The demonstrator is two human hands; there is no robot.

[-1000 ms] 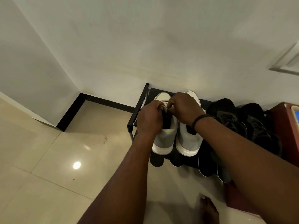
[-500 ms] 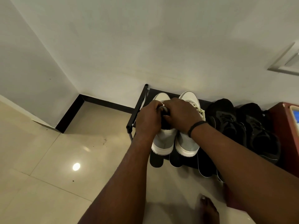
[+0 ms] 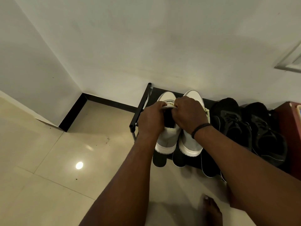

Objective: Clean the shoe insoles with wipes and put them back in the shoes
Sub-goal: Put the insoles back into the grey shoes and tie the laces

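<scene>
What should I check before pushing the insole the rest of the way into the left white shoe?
1. Left hand grips the left white shoe at its collar: ok.
2. Right hand at the shoe's opening, fingers curled at the tongue: ok.
3. Insole seated flat inside: cannot tell, the hands hide the opening.
4. Shoe rests on the rack, heel toward the person: ok.
5. Right white shoe stands beside it, touching; it may shift: cannot tell.
6. Wipes within reach: cannot tell, none in view.
</scene>
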